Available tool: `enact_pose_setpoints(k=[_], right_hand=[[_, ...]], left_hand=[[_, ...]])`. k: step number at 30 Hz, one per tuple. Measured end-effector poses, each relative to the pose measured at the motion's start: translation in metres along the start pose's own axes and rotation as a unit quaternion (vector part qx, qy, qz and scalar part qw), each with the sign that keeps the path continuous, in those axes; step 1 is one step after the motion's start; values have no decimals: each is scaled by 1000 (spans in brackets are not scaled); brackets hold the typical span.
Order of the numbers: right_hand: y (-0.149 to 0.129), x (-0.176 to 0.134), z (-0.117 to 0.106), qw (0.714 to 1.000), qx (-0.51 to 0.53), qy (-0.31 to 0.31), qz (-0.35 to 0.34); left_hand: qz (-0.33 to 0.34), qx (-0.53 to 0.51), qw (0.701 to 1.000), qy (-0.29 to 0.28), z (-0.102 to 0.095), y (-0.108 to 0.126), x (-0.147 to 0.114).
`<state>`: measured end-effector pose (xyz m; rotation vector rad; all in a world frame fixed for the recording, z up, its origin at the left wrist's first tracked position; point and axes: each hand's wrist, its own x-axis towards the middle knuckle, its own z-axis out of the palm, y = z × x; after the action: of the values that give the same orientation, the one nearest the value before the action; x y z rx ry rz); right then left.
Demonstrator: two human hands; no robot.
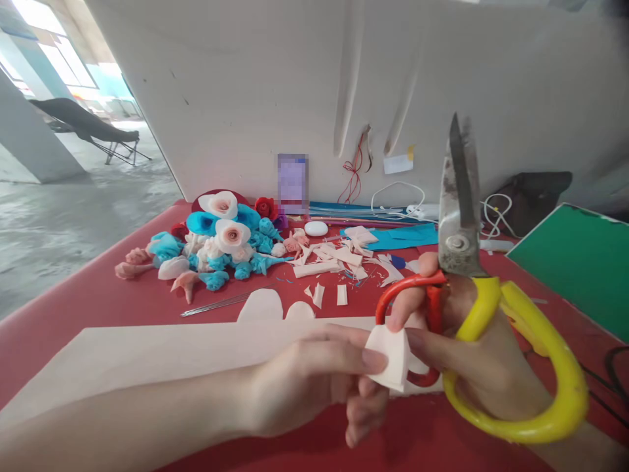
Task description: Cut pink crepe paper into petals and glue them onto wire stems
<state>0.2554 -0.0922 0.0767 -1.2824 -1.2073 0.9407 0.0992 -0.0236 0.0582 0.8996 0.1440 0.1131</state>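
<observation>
My left hand (314,367) pinches a small stack of cream paper (390,357), cut with a rounded outline, between thumb and fingers. Scissors (459,242) with one red and one yellow handle hang on my right hand (481,354), blades pointing up and nearly closed. The right thumb and a fingertip also touch the paper's edge. Beneath both hands lies a long cream sheet (162,347). Beyond it are a rounded paper petal (262,306) and a smaller one (300,311), their lower parts covered by the sheet.
Blue, white and pink paper flowers (216,242) are heaped at the back left of the red table (147,305). Thin wires (216,304) lie before them. Paper scraps (339,255), a white oval object (316,228) and blue paper (403,236) sit behind. A green board (574,262) stands right.
</observation>
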Motion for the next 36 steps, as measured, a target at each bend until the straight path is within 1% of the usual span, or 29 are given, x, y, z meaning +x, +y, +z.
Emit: enact_pose_setpoints(k=[2, 4, 5, 6, 8, 10, 12, 14, 17, 19, 20, 22, 25, 27, 28, 33, 34, 36], right_hand=[[-1, -1, 0, 1000, 5, 21, -9], [-1, -2, 1, 998, 10, 67, 11], [-1, -3, 2, 996, 21, 83, 27], [-1, -3, 2, 995, 32, 86, 43], [-1, -5, 4, 996, 30, 59, 67], [-1, -7, 7, 996, -2, 46, 83], [-2, -9, 9, 994, -34, 53, 92], [-3, -9, 9, 994, -57, 53, 83], [-3, -8, 6, 993, -110, 27, 36], [-2, -8, 6, 992, -121, 13, 15], [-2, -8, 7, 994, -108, 5, 13], [0, -8, 10, 998, -55, -1, 29], [6, -6, 14, 997, 33, 25, 71], [12, -2, 13, 994, 65, 35, 82], [17, 0, 12, 993, 73, 29, 85], [39, -1, 3, 987, 81, -84, 111], [42, -4, 2, 986, 80, -96, 112], [44, -10, -1, 988, 36, -93, 120]], left_hand=[[27, 57, 997, 36, 1, 4, -2], [56, 165, 982, 80, 2, 8, -4], [67, 231, 966, 94, 2, 10, -5], [80, 294, 947, 104, 3, 12, -6], [109, 399, 904, 110, 3, 14, -8], [133, 467, 867, 112, 4, 14, -9], [145, 498, 848, 108, 4, 15, -10], [132, 499, 852, 89, 3, 16, -9], [98, 465, 879, 48, 0, 15, -6], [87, 435, 896, 36, -2, 14, -4], [81, 422, 902, 36, -3, 12, -3], [61, 406, 911, 36, -4, 10, -2], [29, 394, 918, 41, -7, 7, 0], [25, 377, 924, 55, -10, 7, 1], [31, 365, 928, 69, -12, 6, 1], [72, 301, 937, 164, -31, -2, 2], [78, 288, 939, 173, -35, -4, 2], [91, 256, 946, 177, -43, -10, 2]])
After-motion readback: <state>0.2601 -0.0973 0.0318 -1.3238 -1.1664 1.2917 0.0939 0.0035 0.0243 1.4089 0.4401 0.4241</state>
